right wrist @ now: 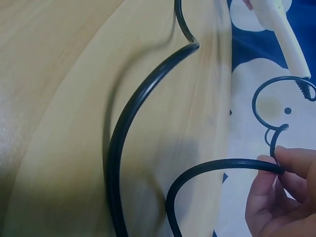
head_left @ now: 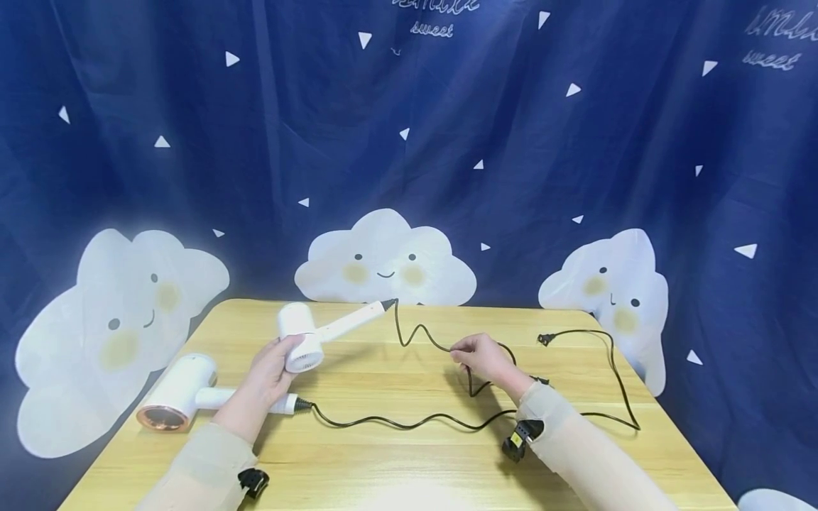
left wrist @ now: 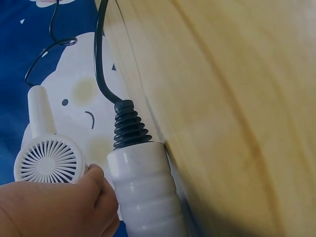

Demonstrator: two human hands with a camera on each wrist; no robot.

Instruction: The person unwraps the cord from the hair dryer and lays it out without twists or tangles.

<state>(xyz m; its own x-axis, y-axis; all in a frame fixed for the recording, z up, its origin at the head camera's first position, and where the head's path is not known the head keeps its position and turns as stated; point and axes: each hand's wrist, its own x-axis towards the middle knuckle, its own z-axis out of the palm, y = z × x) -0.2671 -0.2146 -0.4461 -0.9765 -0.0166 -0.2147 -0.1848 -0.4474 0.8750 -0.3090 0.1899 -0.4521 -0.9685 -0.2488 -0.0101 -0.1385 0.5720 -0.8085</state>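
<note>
My left hand [head_left: 271, 369] grips the round body of a white hair dryer [head_left: 351, 321] and holds it above the table. Its handle points up and to the right, and the slotted vent [left wrist: 30, 167] shows in the left wrist view. From the handle's end a thin black cord [head_left: 409, 335] runs to my right hand [head_left: 483, 355], whose thumb and fingers pinch it. In the right wrist view the pinched cord [right wrist: 217, 164] loops away from the fingertips. A second white hair dryer [head_left: 182, 383] with a copper-coloured rim lies at the table's left, its handle partly behind my left forearm.
The second dryer's black cord [head_left: 402, 426] snakes across the wooden table [head_left: 383, 468] and passes behind my right forearm. A black plug [head_left: 545, 339] lies at the back right, its cord curving along the right side. Behind the table hangs a blue curtain [head_left: 447, 184] with clouds.
</note>
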